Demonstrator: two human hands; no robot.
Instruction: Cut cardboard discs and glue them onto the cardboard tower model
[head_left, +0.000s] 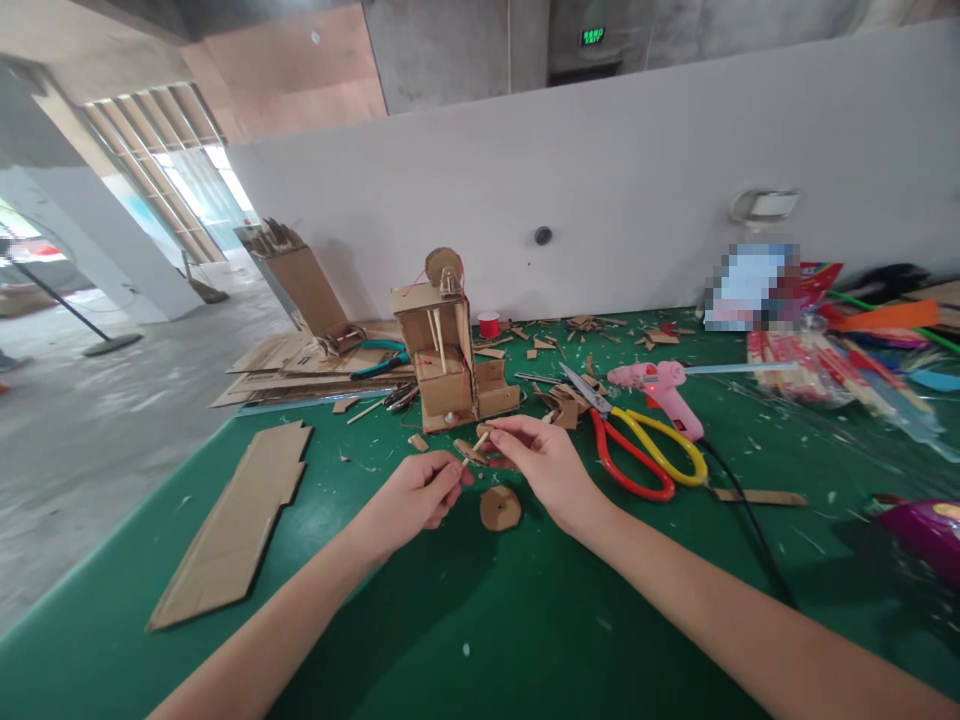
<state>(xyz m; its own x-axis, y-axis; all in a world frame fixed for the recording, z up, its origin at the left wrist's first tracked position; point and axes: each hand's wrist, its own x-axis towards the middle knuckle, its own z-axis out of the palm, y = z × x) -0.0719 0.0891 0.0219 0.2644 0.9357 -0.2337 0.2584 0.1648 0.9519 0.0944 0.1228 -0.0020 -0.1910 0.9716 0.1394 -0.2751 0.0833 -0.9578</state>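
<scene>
Between my two hands, above the green table, is a thin wooden stick (481,442) with a small cardboard disc (471,453) on it. My left hand (420,492) pinches the stick's lower end. The fingers of my right hand (541,462) close around its upper end, by another small cardboard piece (486,429). Just below lies a loose cardboard disc (500,508) with a hole in its middle. Behind my hands stands a cardboard box model (435,350), upright, with a round disc on top and sticks inside.
Red-and-yellow scissors (637,440) and a pink glue gun (660,385) with a black cord lie to the right. A long cardboard piece (232,525) lies left. Teal-handled pliers (381,358), a red spool (489,325) and cardboard scraps are farther back, before a white wall.
</scene>
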